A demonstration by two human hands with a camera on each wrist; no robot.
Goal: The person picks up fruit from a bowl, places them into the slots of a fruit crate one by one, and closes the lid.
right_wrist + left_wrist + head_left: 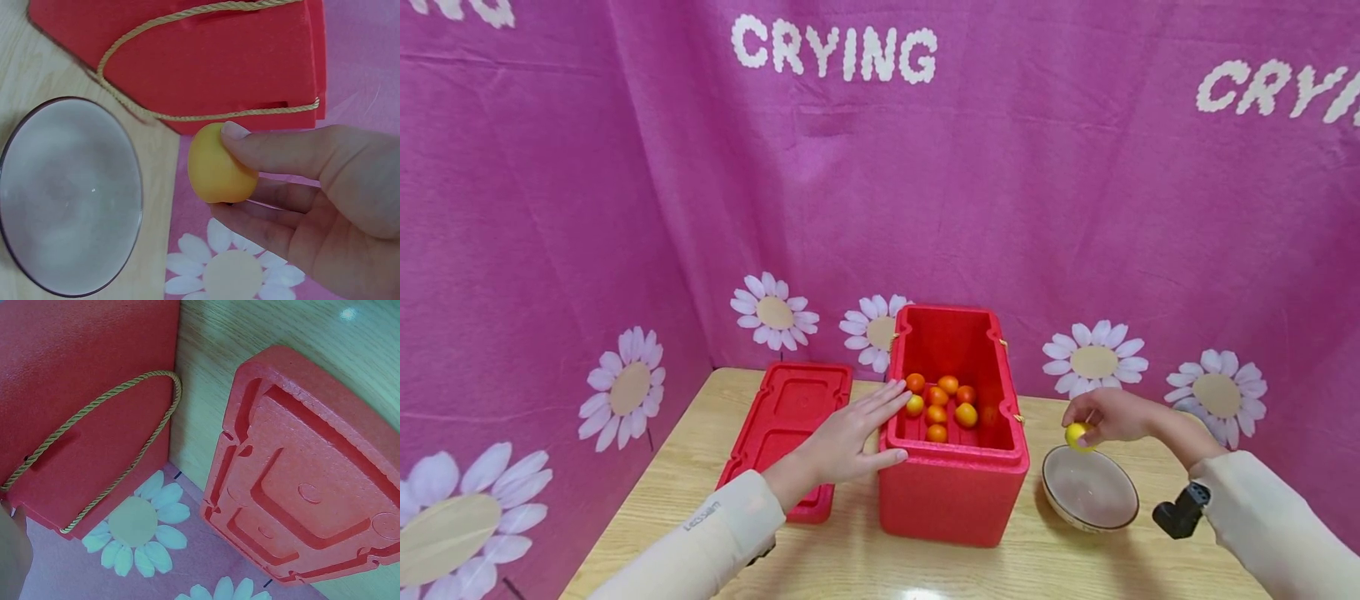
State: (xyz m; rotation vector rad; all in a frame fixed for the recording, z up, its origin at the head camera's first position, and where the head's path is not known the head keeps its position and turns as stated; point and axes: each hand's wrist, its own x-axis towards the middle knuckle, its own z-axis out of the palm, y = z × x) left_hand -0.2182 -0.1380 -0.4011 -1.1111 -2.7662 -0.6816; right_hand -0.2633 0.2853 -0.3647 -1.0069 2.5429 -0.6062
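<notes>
Over the far edge of the bowl (1090, 492), my right hand (1116, 414) pinches a small, round yellow fruit (220, 164) between thumb and fingers. In the right wrist view the bowl's pale inside holds nothing. My left hand (857, 429) rests on the left rim of a red foam box (951, 500), its fingers straight and spread. Inside the box lie several small orange fruits (936, 414) and a few yellower ones (966, 414). Only an edge of my left hand (15, 556) shows in the left wrist view.
The box's red lid (790, 408) lies on the wooden table (700, 467), left of the box. Golden rope handles (125, 394) hang on the box's sides. A pink cloth (925, 183) with white daisies hangs behind and to the left of the table.
</notes>
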